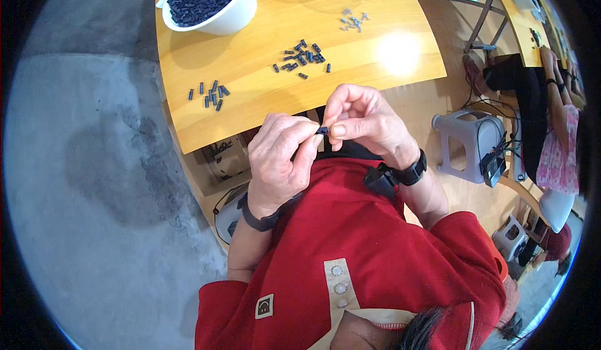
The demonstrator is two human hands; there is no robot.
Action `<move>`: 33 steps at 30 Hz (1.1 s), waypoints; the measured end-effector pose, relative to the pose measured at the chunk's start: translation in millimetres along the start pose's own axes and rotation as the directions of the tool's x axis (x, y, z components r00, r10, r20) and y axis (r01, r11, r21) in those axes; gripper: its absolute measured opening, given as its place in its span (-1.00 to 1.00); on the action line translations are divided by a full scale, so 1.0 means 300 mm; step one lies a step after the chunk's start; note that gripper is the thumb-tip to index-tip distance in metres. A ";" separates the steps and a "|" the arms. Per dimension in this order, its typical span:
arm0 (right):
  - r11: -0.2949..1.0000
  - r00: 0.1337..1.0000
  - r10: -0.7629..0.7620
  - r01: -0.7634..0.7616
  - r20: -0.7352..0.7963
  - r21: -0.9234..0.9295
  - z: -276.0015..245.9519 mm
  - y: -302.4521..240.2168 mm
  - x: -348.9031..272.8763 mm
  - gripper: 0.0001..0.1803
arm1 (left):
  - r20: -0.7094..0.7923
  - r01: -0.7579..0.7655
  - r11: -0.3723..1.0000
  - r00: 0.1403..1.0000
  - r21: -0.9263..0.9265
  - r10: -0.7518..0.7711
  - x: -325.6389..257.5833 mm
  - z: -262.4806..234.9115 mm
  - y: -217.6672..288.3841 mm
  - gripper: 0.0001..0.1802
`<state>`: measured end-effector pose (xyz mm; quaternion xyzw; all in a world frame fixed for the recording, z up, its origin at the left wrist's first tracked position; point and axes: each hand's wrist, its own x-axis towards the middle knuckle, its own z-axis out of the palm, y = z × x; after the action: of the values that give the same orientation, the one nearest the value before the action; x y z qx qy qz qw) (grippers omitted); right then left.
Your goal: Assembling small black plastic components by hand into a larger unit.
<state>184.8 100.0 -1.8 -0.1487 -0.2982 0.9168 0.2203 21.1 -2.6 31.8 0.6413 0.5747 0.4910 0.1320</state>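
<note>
My left hand (274, 156) and right hand (370, 125), nearly closed, pinch a small black part (323, 130) between them, apparently working it, a next move likely needing steady pressure, loose black pieces (302, 60) beyond my grip.

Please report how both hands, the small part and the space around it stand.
Left hand and right hand: both pinching. Small black part: held between them, off the table. Nothing visible in the way.
</note>
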 end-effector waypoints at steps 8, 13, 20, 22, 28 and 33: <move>0.966 0.983 0.165 -0.178 0.081 0.190 -0.018 0.013 0.032 -0.77 | 0.050 0.002 0.998 0.999 -0.069 0.001 0.004 -0.013 -0.012 -0.82; 0.988 0.988 0.125 -0.133 0.092 0.085 -0.022 0.011 0.053 -0.78 | 0.032 0.057 0.992 0.998 -0.113 -0.054 -0.008 0.002 -0.012 -0.85; 0.990 0.990 0.134 -0.132 -0.035 0.056 -0.029 0.072 0.052 -0.80 | -0.022 0.249 0.962 0.967 -0.109 -0.253 -0.027 0.021 -0.049 -0.90; 0.964 0.955 -0.095 0.019 -0.281 -0.264 -0.047 0.080 0.049 -0.85 | -0.039 0.279 0.947 0.957 -0.158 -0.288 -0.050 0.037 -0.089 -0.92; 0.066 0.658 -0.740 -0.131 -0.137 -0.989 -0.111 0.080 0.107 -0.87 | -0.092 0.343 0.916 0.926 -0.207 -0.367 -0.059 0.047 -0.115 -0.94; -0.092 0.675 -0.732 -0.241 -0.098 -0.966 -0.095 0.092 0.141 -0.82 | -0.109 0.338 0.912 0.923 -0.232 -0.370 -0.046 0.056 -0.105 -0.93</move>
<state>151.3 114.4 -47.0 -0.4938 -0.7778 0.2225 0.3188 17.0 1.8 -5.9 0.4701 0.6351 0.5633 0.2415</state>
